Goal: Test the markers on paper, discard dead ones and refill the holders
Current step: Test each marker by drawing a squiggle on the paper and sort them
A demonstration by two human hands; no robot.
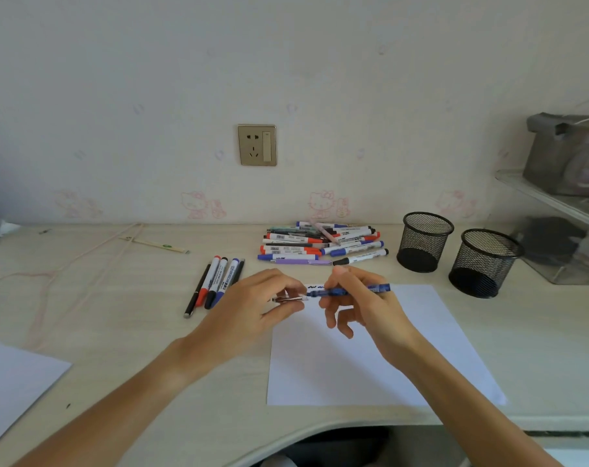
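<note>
My right hand point(357, 299) grips a blue pen point(350, 290) lying level above the top edge of a white sheet of paper point(370, 362). My left hand point(262, 299) pinches the pen's clear cap point(288, 299) just left of the tip; cap and pen are slightly apart. Blue scribbles point(315, 286) show at the sheet's top edge. A pile of markers point(320, 244) lies behind the sheet. Several markers point(215, 281) lie side by side to the left. Two black mesh holders point(424, 241) point(485, 262) stand at the right, nothing visible inside.
A second white sheet point(13, 382) lies at the near left corner. A pink cable point(67, 264) runs across the left of the desk point(117, 315). A clear shelf unit point(562, 210) with a grey bag stands at the far right. A wall socket point(256, 144) sits behind.
</note>
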